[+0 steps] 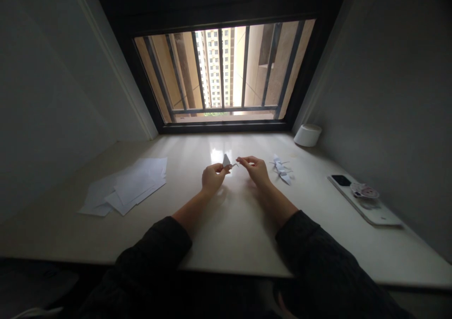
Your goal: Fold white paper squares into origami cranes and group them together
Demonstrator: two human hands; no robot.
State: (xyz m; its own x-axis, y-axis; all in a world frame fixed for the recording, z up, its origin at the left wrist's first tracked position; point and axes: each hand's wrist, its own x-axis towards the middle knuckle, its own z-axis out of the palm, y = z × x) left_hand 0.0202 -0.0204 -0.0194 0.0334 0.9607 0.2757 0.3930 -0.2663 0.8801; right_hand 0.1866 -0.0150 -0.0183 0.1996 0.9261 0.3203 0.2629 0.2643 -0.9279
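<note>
A small white origami crane (226,160) is pinched between the thumb and fingers of my left hand (213,176), above the middle of the sill. One pointed paper flap stands up, and a thin bent strip sticks out to the right. Just beside that strip is my right hand (257,169), its thumb and forefinger pressed together. A small gap seems to separate these fingertips from the strip, and no paper shows between them. Right of my right hand, a few folded paper cranes (281,169) lie close together on the sill.
Loose white paper sheets (136,184) overlap on the left of the pale sill (233,234). A white cylindrical object (307,135) stands at the back right corner. Nearer on the right lies a phone (365,201) with a round grip. A dark-framed, barred window (226,128) is behind.
</note>
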